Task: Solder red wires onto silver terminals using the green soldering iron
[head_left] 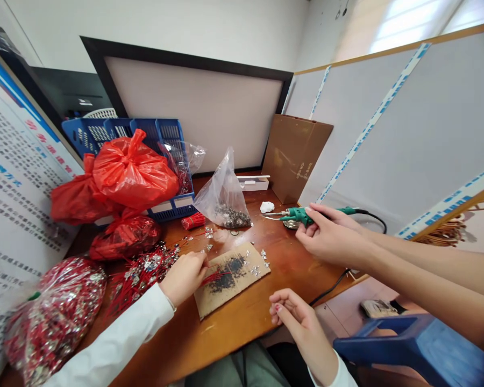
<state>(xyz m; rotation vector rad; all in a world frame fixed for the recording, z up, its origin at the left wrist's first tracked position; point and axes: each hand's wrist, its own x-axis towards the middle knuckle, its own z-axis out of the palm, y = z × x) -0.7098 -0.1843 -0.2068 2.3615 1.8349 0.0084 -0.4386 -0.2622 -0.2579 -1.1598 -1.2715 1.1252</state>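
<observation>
My left hand (187, 278) is closed over the left side of a cardboard piece (210, 303), with thin red wires (218, 277) running out from its fingers across the board. Dark grains and small shiny metal parts (255, 270) lie on the cardboard. Just right of the board, my right hand (296, 317) hangs over the table edge, fingers loosely curled and apart, with no object visible in it. Another person's hands (326, 231) reach in from the right and hold a green soldering iron (302, 215), its tip pointing left above the table.
Red wires with metal ends (145, 274) are heaped left of my hand, beside a filled clear bag (56, 312). Red bags (135, 172) lean on a blue crate (169, 129). A clear bag of dark bits (226, 199) stands behind the cardboard. A blue stool (419, 344) is at right.
</observation>
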